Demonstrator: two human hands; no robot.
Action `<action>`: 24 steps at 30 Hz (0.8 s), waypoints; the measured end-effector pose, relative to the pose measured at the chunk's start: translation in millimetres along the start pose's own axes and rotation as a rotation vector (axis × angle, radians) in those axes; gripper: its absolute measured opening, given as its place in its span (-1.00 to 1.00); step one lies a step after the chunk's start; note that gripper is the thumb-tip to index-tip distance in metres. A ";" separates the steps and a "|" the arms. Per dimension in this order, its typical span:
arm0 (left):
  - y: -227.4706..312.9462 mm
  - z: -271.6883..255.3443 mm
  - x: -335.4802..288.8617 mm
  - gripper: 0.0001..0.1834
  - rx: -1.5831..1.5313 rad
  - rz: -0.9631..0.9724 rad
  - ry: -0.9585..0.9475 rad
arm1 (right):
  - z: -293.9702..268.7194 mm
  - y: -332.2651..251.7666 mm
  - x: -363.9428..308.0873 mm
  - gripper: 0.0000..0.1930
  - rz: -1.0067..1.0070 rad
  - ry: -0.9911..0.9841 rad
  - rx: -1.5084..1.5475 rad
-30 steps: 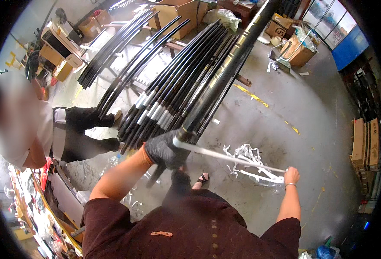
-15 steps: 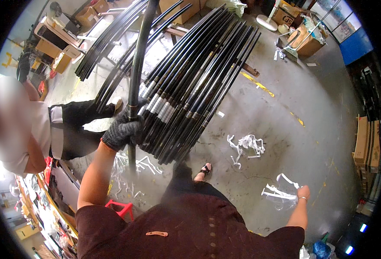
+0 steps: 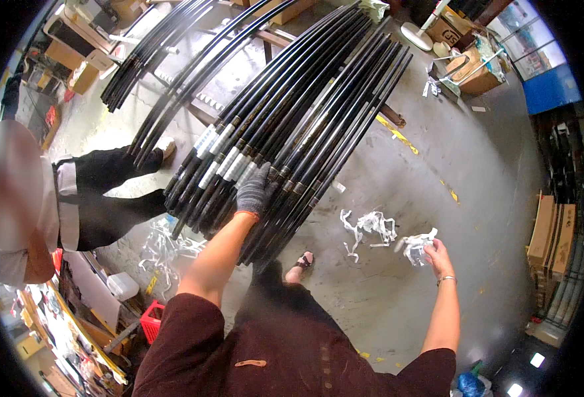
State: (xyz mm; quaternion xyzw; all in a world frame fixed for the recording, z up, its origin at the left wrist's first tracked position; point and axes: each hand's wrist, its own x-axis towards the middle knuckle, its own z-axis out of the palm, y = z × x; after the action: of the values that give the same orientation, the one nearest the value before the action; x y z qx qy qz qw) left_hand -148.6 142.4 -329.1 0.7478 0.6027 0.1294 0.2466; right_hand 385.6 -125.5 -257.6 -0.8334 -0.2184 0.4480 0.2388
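Hands: 2 of the wearer's seen; L hand [image 3: 252, 193], dark-gloved, laid on main pole bundle [image 3: 285, 122], ctr of frame; fingers partly hidden, so whether a pole is gripped can't be told. R hand [image 3: 436, 253], bare, pinched on crumpled white strip [image 3: 416, 249], right of ctr.
Just changed: one pole was held up apart from the rest by L hand a moment ago; no raised pole is seen now. Strip, then trailed loosely, is now bunched at R fingers.
Meaning: pole judged put back w/ the others, its strip judged off; strip not yet let go.
Pole count: main bundle, ctr to upper ctr, approx 20+; exact no. prevented by overlap.
White bands [image 3: 230, 163]: approx 6 made out on poles, up & left of L hand; more poss. hidden.
Side poles: 1 tight bundle [image 3: 153, 53], upper left, uncounted; 2–3 loose poles [image 3: 202, 81] between it and main bundle.
Floor heaps: 2 of white scraps; 1 ctr-right [image 3: 375, 226], just left of held strip; 1 left of ctr [image 3: 165, 246]; pieces can't be counted.
Floor tape [image 3: 398, 134]: 2 yellow lengths clearly seen, right of bundle.
Co-worker [image 3: 106, 202]: 1, left edge.
Red plastic item [image 3: 151, 322]: 1, lower left, type unclear.
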 end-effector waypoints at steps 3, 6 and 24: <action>8.8 8.4 23.0 -0.31 0.108 -0.170 -0.208 | 14.6 -24.6 4.8 -0.50 0.110 -0.154 0.403; 6.7 18.9 37.4 -0.32 0.091 -0.209 -0.261 | 18.2 -11.3 22.2 -0.60 0.097 0.089 0.037; -94.3 -21.9 -97.4 -0.57 0.293 0.025 0.220 | 58.6 41.5 47.6 -0.16 -0.175 0.084 -0.463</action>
State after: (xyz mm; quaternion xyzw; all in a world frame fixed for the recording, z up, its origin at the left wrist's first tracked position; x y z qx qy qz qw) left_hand -261.7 67.4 -349.9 0.7645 0.6291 0.1243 0.0659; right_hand 365.9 -118.9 -341.3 -0.8617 -0.3765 0.3285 0.0882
